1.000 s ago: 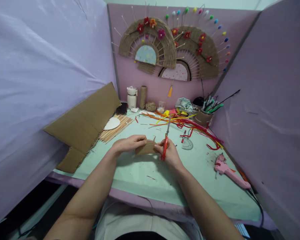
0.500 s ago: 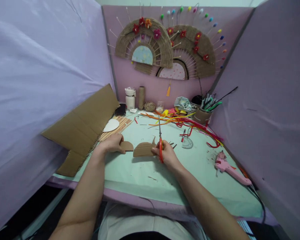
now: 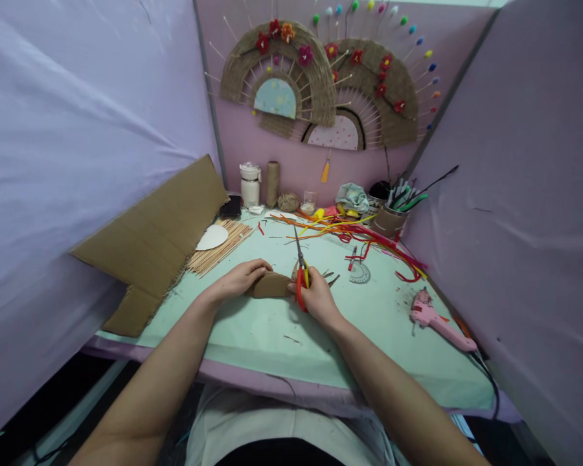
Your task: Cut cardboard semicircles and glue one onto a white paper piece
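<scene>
A half-round cardboard piece (image 3: 271, 285) is held low over the table, between my two hands. My left hand (image 3: 243, 278) is closed at its left end, with the fingertips behind it. The smaller cardboard half-round is hidden now; I cannot tell whether it lies behind the larger one. My right hand (image 3: 319, 296) grips a pair of scissors (image 3: 302, 272) with red and yellow handles, the blades pointing up and away. The fingertips of that same hand also pinch the cardboard's right end. Thin cardboard offcuts (image 3: 331, 278) lie just beyond the right hand.
A large cardboard sheet (image 3: 160, 239) leans on the left, beside bamboo sticks (image 3: 223, 249) and a white disc (image 3: 212, 237). Coloured pipe cleaners (image 3: 359, 234) spread across the back. A protractor (image 3: 360, 273) and a pink glue gun (image 3: 440, 321) with its cable lie right. Decorated fans hang behind.
My left hand has moved right, bringing the smaller cardboard piece to the larger one in my right hand. The right hand, with the scissors, has shifted slightly left. The view has tilted a little.
</scene>
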A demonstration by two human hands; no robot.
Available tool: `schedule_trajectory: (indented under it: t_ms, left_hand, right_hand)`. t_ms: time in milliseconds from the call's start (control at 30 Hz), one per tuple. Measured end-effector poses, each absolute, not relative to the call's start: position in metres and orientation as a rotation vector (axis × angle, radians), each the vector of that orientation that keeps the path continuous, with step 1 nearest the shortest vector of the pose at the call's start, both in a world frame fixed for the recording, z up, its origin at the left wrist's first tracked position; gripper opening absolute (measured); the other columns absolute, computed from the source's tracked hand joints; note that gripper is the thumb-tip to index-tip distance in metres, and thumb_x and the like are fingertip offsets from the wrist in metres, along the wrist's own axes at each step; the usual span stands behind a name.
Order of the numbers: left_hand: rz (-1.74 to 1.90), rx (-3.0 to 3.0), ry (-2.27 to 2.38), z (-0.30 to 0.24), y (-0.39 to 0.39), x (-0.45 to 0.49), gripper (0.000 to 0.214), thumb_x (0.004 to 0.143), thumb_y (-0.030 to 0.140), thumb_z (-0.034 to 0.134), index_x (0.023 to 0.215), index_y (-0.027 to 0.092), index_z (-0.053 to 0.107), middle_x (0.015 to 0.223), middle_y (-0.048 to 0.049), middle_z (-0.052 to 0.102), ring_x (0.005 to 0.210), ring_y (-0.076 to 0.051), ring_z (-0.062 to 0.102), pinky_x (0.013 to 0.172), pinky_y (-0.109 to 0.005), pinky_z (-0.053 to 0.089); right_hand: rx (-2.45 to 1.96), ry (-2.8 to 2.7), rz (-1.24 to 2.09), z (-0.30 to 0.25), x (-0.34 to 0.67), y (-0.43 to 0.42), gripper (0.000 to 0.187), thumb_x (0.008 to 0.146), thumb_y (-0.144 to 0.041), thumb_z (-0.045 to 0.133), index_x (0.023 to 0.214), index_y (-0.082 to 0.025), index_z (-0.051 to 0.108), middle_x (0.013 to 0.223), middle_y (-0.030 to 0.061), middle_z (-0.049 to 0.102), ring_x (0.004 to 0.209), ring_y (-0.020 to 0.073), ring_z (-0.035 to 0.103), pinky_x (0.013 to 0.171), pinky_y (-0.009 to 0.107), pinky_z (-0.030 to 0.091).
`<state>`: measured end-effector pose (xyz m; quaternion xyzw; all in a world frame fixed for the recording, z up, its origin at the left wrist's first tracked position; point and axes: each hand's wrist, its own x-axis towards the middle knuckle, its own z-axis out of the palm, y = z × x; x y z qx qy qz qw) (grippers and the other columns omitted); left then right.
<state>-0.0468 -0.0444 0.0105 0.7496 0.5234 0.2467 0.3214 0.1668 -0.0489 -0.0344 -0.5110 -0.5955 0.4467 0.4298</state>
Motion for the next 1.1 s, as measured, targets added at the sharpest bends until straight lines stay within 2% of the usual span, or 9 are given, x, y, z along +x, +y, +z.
schedule_trajectory:
  t_ms: [100, 167, 233, 333, 567, 767, 900, 1100]
  left_hand:
    - [0.582, 1.929, 1.296, 0.011, -0.048, -0.048, 0.038, 0.086, 0.046, 0.047, 0.109, 0.019, 0.061, 0.1, -0.0048, 0.068, 0.09, -0.021, 0.059, 0.078, -0.031, 0.047]
    - [0.55, 1.933, 1.248, 0.009, -0.05, -0.047, 0.046, 0.078, 0.042, 0.059, 0.118, 0.019, 0.057, 0.101, -0.0043, 0.068, 0.09, -0.022, 0.061, 0.075, -0.031, 0.048]
    - [0.563, 1.981, 1.236, 0.005, -0.051, -0.046, 0.047, 0.073, 0.033, 0.063, 0.118, 0.02, 0.058, 0.105, -0.0043, 0.069, 0.094, -0.023, 0.062, 0.079, -0.031, 0.048]
    - [0.669, 2.025, 1.299, 0.001, -0.049, -0.045, 0.039, 0.072, 0.026, 0.06, 0.11, 0.02, 0.062, 0.11, -0.0048, 0.069, 0.1, -0.024, 0.061, 0.087, -0.033, 0.047]
    - [0.849, 2.013, 1.393, 0.004, -0.036, -0.029, 0.034, 0.074, 0.022, 0.057, 0.108, 0.019, 0.064, 0.105, -0.005, 0.07, 0.095, -0.023, 0.062, 0.085, -0.034, 0.048]
    - [0.853, 2.115, 1.321, -0.002, -0.015, 0.0, 0.034, 0.071, 0.013, 0.052, 0.102, 0.02, 0.064, 0.102, -0.0038, 0.07, 0.095, -0.021, 0.062, 0.088, -0.033, 0.047]
    - [0.855, 2.1, 1.363, -0.019, -0.014, 0.007, 0.029, 0.07, 0.013, 0.054, 0.097, 0.019, 0.063, 0.1, -0.0062, 0.069, 0.096, -0.023, 0.061, 0.09, -0.037, 0.047]
    - [0.911, 2.031, 1.418, -0.03, -0.012, 0.005, 0.028, 0.075, 0.021, 0.06, 0.102, 0.02, 0.057, 0.106, -0.0062, 0.067, 0.098, -0.022, 0.061, 0.09, -0.035, 0.047]
  right_hand:
    - [-1.295, -1.544, 1.036, -0.035, 0.163, -0.05, 0.025, 0.069, -0.032, 0.066, 0.079, -0.025, 0.043, 0.066, -0.0046, 0.056, 0.058, 0.017, 0.054, 0.052, 0.027, 0.039]
    - [-1.297, -1.577, 0.998, -0.035, 0.161, -0.052, 0.024, 0.07, -0.031, 0.064, 0.077, -0.025, 0.043, 0.066, -0.0046, 0.055, 0.06, 0.0173, 0.054, 0.054, 0.027, 0.038]
    - [-1.294, -1.614, 0.953, -0.034, 0.16, -0.054, 0.021, 0.07, -0.03, 0.063, 0.076, -0.025, 0.043, 0.067, -0.0046, 0.055, 0.062, 0.0172, 0.053, 0.056, 0.027, 0.038]
    - [-1.324, -1.642, 0.858, -0.034, 0.163, -0.051, 0.016, 0.071, -0.029, 0.059, 0.074, -0.025, 0.044, 0.066, -0.0048, 0.054, 0.061, 0.0166, 0.049, 0.058, 0.028, 0.036]
    - [-1.431, -1.51, 0.69, -0.03, 0.188, -0.016, 0.014, 0.073, -0.026, 0.053, 0.073, -0.025, 0.039, 0.07, -0.0018, 0.051, 0.065, 0.0181, 0.047, 0.062, 0.029, 0.034]
    - [-1.306, -1.531, 0.744, -0.026, 0.193, -0.011, 0.015, 0.079, -0.037, 0.055, 0.081, -0.023, 0.05, 0.076, -0.001, 0.06, 0.068, 0.0171, 0.053, 0.065, 0.029, 0.04]
    - [-1.251, -1.571, 0.81, -0.033, 0.187, -0.015, 0.02, 0.073, -0.038, 0.061, 0.083, -0.022, 0.055, 0.078, -0.0004, 0.062, 0.069, 0.0173, 0.054, 0.065, 0.029, 0.041]
    - [-1.321, -1.578, 0.744, -0.037, 0.18, -0.008, 0.019, 0.067, -0.034, 0.062, 0.07, -0.024, 0.046, 0.066, -0.0034, 0.052, 0.064, 0.0168, 0.046, 0.06, 0.028, 0.035]
